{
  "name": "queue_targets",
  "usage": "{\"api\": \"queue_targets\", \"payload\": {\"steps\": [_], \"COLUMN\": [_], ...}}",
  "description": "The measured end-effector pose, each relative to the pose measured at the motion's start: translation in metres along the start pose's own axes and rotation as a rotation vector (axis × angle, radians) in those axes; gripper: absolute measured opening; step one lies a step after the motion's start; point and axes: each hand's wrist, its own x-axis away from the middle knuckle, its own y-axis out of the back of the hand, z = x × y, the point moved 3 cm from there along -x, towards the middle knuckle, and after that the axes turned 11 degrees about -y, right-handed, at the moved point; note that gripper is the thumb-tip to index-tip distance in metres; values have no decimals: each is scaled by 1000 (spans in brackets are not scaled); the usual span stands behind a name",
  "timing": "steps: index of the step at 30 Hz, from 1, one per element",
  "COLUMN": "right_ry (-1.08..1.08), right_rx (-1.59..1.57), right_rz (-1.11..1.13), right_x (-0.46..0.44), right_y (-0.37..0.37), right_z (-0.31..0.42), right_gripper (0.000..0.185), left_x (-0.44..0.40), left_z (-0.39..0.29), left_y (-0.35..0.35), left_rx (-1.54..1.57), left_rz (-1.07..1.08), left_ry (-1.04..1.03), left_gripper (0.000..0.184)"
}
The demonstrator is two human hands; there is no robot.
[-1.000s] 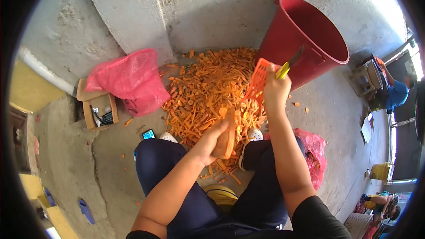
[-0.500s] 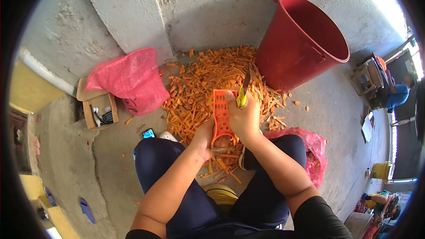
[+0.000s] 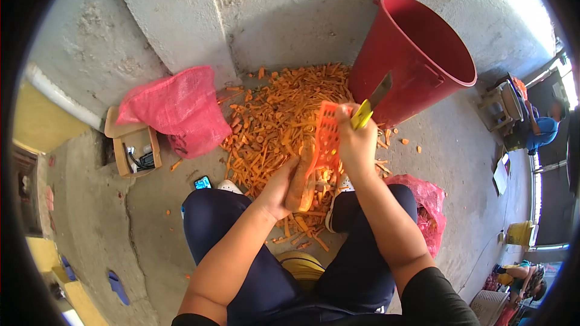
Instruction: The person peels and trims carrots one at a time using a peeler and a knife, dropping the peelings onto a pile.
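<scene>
In my left hand (image 3: 278, 192) is a thick carrot (image 3: 302, 188), tilted, its lower end toward me and its upper part beside the orange tool. My right hand (image 3: 357, 148) is closed around an orange plastic grater (image 3: 328, 136) full of holes, turned edgeways just right of the carrot. The same hand also grips a knife (image 3: 362, 115) by its yellow handle, blade pointing up and to the right. Below both hands, a wide heap of carrot peelings and pieces (image 3: 260, 139) covers the floor.
A tall red bin (image 3: 399, 54) leans beyond the heap at the right. To the left are a pink mesh sack (image 3: 175, 111), a cardboard box (image 3: 130, 166) and a phone (image 3: 202, 182). Another pink sack (image 3: 423, 205) lies by my right knee. People (image 3: 542, 133) are at far right.
My right hand has moved the grater and knife up and right, turning the grater edgeways. The carrot in my left hand, hidden behind the grater before, now shows.
</scene>
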Motion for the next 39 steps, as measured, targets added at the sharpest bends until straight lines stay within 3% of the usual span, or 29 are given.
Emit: {"api": "queue_targets", "payload": {"steps": [3, 6, 12, 14, 17, 19, 21, 24, 26, 29, 30, 33, 37, 39], "right_ry": [34, 119, 154, 117, 154, -10, 134, -10, 31, 0, 68, 83, 160, 112], "right_rx": [49, 96, 220, 218, 255, 270, 167, 123, 45, 13, 78, 49, 129, 72], "right_rz": [120, 149, 95, 89, -66, -255, -400, -394, -268, -42, 13, 151, 142, 125], "right_x": [20, 29, 30, 27, 5, -20, -44, -55, -39, -5, 4, 25, 30, 28], "right_y": [-10, -17, -21, -21, -9, 6, 21, 33, 24, 4, -1, -16, -22, -22], "right_z": [2, 1, -2, -2, -4, 1, -5, -6, -3, -3, -2, -2, -8, -10], "right_gripper": [17, 18, 16, 15, 14, 15, 20, 22, 24, 23, 22, 19, 18, 17], "left_x": [-5, 1, 1, -2, 8, 11, 13, 13, 11, 8, 0, 0, 1, 0], "left_z": [-1, -3, -2, -1, 4, 7, 7, 6, 2, -4, -1, -4, -6, -6], "left_y": [5, -8, -8, -1, -8, -13, -11, -12, -11, -11, 1, -4, -6, -2], "left_rx": [69, -28, -132, -184, -251, -331, -456, -341, -314, -170, -169, -57, -56, -62], "left_rz": [39, -157, -159, -73, 40, 124, 211, 145, 22, 1, 80, -16, -121, -25], "left_ry": [-11, -80, -87, -59, -88, -85, -51, -19, -5, 29, 8, -76, -148, -97], "left_gripper": [36, 33, 33, 33, 35, 36, 37, 34, 34, 35, 35, 36, 34, 33]}}
